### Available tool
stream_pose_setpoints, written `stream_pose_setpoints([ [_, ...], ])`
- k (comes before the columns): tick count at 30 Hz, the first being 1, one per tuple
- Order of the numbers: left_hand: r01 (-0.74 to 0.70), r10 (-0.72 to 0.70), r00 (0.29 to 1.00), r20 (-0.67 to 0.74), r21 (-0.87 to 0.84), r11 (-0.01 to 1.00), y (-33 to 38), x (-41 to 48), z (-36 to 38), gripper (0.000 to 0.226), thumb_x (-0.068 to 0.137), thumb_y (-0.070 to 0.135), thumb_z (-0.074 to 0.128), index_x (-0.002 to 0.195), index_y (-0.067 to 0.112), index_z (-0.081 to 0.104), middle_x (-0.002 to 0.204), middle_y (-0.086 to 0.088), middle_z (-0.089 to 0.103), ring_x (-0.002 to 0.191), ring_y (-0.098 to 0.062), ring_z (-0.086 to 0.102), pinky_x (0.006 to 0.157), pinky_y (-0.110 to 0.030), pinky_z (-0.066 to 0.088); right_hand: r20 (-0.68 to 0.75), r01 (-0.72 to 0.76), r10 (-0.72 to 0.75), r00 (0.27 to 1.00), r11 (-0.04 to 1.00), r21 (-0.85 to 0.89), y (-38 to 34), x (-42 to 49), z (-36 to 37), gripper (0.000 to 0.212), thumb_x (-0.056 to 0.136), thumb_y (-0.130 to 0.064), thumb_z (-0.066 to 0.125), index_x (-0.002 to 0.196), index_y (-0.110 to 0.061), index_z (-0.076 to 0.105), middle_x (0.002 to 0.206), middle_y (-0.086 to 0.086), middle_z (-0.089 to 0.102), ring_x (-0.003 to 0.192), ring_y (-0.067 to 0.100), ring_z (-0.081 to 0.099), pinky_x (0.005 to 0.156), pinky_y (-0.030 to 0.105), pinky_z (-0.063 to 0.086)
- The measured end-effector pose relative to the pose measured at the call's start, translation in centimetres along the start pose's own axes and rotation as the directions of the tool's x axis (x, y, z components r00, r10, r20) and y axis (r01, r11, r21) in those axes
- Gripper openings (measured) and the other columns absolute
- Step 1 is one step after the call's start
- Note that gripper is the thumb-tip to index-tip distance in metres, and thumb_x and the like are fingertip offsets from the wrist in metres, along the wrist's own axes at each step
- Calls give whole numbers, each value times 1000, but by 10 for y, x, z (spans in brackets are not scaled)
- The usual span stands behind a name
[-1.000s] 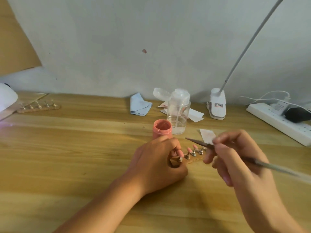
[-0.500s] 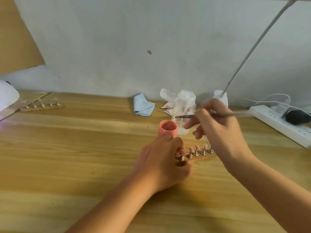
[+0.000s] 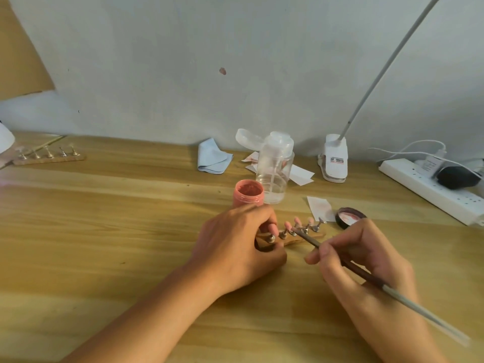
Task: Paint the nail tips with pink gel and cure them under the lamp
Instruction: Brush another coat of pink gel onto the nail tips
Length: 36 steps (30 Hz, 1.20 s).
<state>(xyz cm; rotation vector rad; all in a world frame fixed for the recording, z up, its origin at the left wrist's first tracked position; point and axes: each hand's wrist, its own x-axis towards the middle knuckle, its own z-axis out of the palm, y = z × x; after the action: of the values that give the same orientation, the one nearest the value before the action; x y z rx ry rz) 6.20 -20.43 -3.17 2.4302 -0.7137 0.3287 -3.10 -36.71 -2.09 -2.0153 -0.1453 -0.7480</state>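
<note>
A wooden strip (image 3: 313, 237) with metal stands carries several pink nail tips (image 3: 297, 221) at the table's middle. My left hand (image 3: 235, 244) grips the strip's left end with curled fingers. My right hand (image 3: 366, 258) pinches a long thin brush (image 3: 366, 276), whose tip touches the stands near the middle nail tips. An open pink gel jar (image 3: 248, 193) stands just behind my left hand. Its dark lid (image 3: 349, 218) lies to the right of the strip.
A clear pump bottle (image 3: 273, 169) stands behind the jar, with a blue cloth (image 3: 213, 158) and paper scraps beside it. A second strip of stands (image 3: 48, 155) and a white lamp's edge (image 3: 5, 138) sit far left. A desk lamp clamp (image 3: 335, 161) and power strip (image 3: 429, 189) are at right.
My right hand went up to the gel jar with the brush, then came back down; the brush tip now rests at the nail tips. My left hand stayed on the strip.
</note>
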Motion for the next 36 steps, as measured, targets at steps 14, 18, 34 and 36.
stream_pose_setpoints([
  [14, -2, 2, 1000, 5, -22, 1000, -1, 1, 1, 27, 66, 55, 59, 87, 39, 54, 88, 27, 60, 75, 10, 52, 58, -11, 32, -35, -41, 40, 999, 999, -32, 1, 2, 2, 16, 83, -22, 68, 75, -27, 55, 73, -7, 74, 67, 8, 70, 61, 24, 51],
  [18, -11, 11, 1000, -1, -20, 1000, 0, 0, 1, 25, 67, 54, 58, 86, 39, 53, 89, 28, 60, 76, 12, 50, 57, -11, 32, -66, -10, 9, 998, 1000, -17, 0, 1, -1, 9, 82, -20, 62, 86, -20, 54, 75, -3, 73, 68, 13, 69, 61, 19, 49],
  [34, -89, 88, 994, -59, -22, 996, 6, -4, -4, 21, 72, 49, 63, 85, 48, 47, 90, 23, 58, 68, 6, 49, 59, -11, 36, -73, 32, -42, 996, 990, -135, -4, -3, 1, 19, 78, -20, 72, 75, -16, 54, 66, 1, 61, 63, 15, 61, 53, 26, 49],
  [36, -87, 85, 995, -59, -27, 996, 7, -3, -4, 19, 72, 49, 61, 85, 48, 47, 90, 22, 59, 69, 4, 49, 60, -13, 37, -88, 24, -35, 996, 991, -128, -4, -2, 1, 18, 78, -20, 71, 75, -16, 54, 65, 1, 60, 60, 13, 59, 50, 19, 46],
])
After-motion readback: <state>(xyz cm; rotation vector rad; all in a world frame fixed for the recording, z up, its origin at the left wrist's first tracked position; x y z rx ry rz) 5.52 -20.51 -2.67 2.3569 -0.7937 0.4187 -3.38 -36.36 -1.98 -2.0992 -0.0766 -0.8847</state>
